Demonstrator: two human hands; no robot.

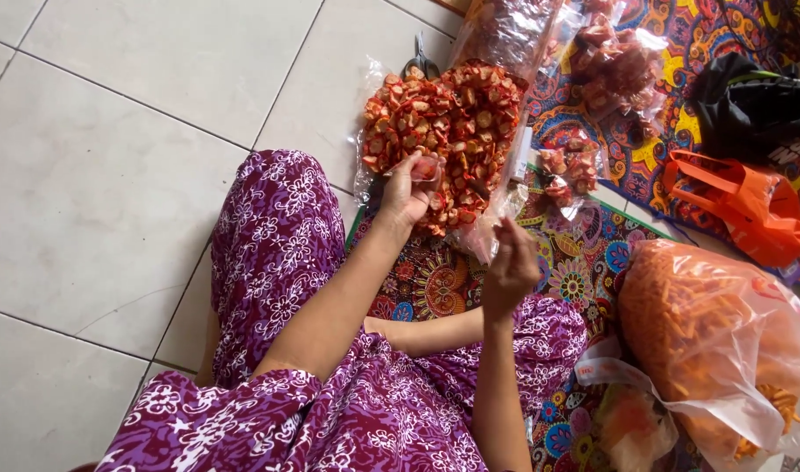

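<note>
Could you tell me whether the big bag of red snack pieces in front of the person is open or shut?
Open: the bag lies spread on the floor with its pieces heaped bare.

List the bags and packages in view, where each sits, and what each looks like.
Open clear bag: on the floor ahead, heaped with red-orange snack pieces.
Small clear packet: in the left hand, over that heap.
Filled small packets: top right on the patterned mat, clear with reddish contents.
Large clear bag: right, full of orange sticks.
Orange carrier bag: far right, crumpled.
Black bag: top right corner.
</note>
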